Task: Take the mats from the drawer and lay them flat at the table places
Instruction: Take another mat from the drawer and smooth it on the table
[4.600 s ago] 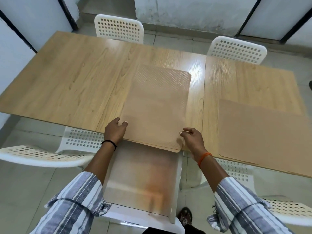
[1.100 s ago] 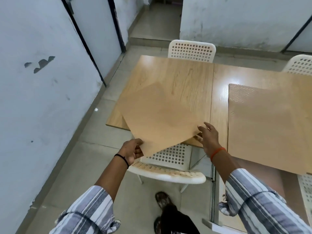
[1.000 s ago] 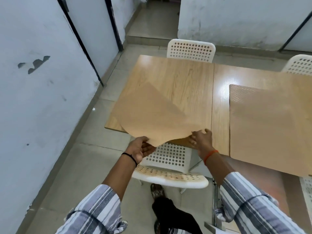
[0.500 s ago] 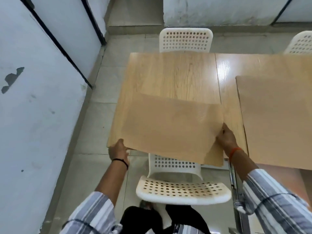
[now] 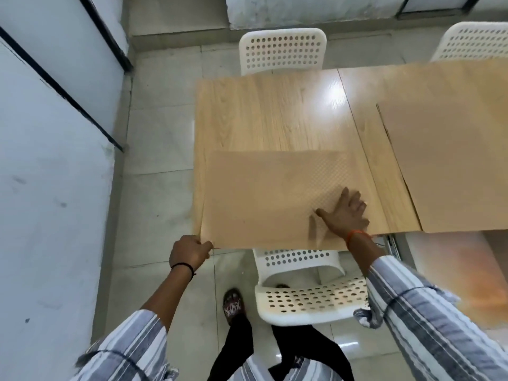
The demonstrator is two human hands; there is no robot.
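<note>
Pinching the mat (image 5: 264, 199) corner, left hand (image 5: 188, 250) fingers curled; right hand (image 5: 345, 213) fingers spread flat on it.

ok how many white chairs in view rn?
3. Near chair tucked under the table's front edge below the mat; far chair beyond the table's back edge; third chair at top right, cut off by the frame. Others may be out of view.

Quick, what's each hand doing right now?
Left hand: pinching the mat's near-left corner.
Right hand: open, fingers spread, flat on the mat.
</note>
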